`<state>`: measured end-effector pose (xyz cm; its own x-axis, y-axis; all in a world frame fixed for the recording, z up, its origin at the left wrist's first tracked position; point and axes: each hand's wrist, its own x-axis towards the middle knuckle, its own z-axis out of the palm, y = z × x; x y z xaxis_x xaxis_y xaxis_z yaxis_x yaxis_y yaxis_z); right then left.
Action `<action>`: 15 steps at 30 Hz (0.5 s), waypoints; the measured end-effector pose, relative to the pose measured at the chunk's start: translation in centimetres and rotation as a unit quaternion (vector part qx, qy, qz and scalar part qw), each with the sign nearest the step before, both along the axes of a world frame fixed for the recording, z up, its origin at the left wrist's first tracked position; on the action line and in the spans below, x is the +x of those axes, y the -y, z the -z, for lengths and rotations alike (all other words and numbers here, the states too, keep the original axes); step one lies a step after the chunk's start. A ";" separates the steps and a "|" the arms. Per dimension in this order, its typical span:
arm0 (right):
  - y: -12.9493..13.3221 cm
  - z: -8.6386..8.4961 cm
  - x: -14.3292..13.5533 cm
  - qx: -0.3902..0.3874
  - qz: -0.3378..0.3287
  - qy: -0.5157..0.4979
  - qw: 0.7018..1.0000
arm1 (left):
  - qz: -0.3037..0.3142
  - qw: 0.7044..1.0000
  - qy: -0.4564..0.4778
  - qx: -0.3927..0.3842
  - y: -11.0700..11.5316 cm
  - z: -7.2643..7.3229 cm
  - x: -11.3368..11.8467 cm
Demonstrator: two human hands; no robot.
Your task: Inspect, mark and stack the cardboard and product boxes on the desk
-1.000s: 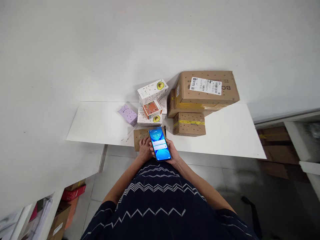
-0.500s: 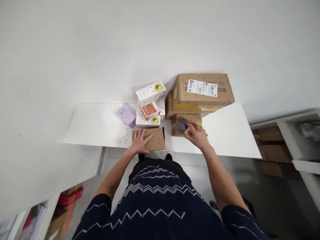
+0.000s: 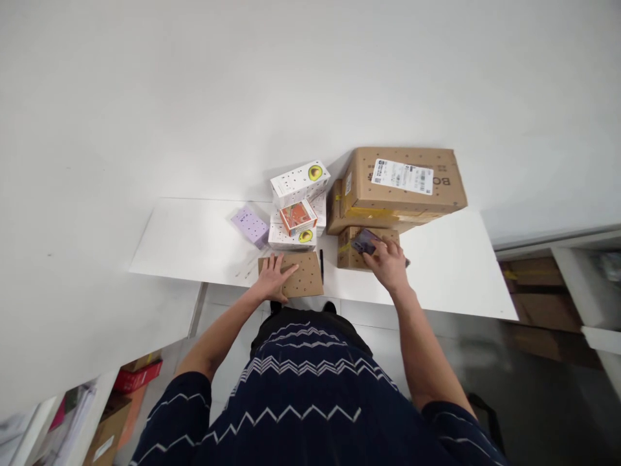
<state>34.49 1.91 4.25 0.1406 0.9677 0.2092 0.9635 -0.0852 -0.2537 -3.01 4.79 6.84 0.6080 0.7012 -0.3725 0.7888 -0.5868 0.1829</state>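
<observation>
In the head view, the right hand (image 3: pixel 387 264)'s grip clasps a phone (image 3: pixel 363 241) over the small carton (image 3: pixel 346 254); the left hand (image 3: pixel 272 279) spreads, unclenched, on a flat box (image 3: pixel 308 275) at the table (image 3: pixel 446 278)'s edge. Loosened fingers could drop the phone; stray pressure could tip the box.

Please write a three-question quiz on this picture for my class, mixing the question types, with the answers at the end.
1. What does the right hand hold?
2. True or false: the left hand rests on the purple box.
3. Fill in the missing word: the topmost white box shows a picture of an ____.

Key
1. A phone.
2. False; it rests on the flat brown box.
3. Avocado.
</observation>
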 end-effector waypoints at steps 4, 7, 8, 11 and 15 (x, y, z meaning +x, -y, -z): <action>0.3 -0.1 -0.6 -0.002 0.023 0.002 1.000 | -0.024 1.000 -0.012 0.001 1.1 -0.5 -0.4; 0.4 0.0 -0.3 -0.044 0.028 0.008 0.999 | -0.097 0.995 -0.024 -0.007 2.7 -1.4 -2.0; 0.4 0.0 -0.2 -0.055 0.027 0.008 0.998 | -0.130 0.991 -0.029 -0.014 3.4 -1.8 -2.9; 0.4 0.0 0.1 -0.068 0.023 0.012 0.997 | -0.250 0.967 -0.037 -0.022 5.2 -3.2 -7.1; 0.2 -0.1 0.2 -0.086 0.028 0.032 0.995 | -0.453 0.890 -0.046 -0.041 5.9 -4.5 -13.6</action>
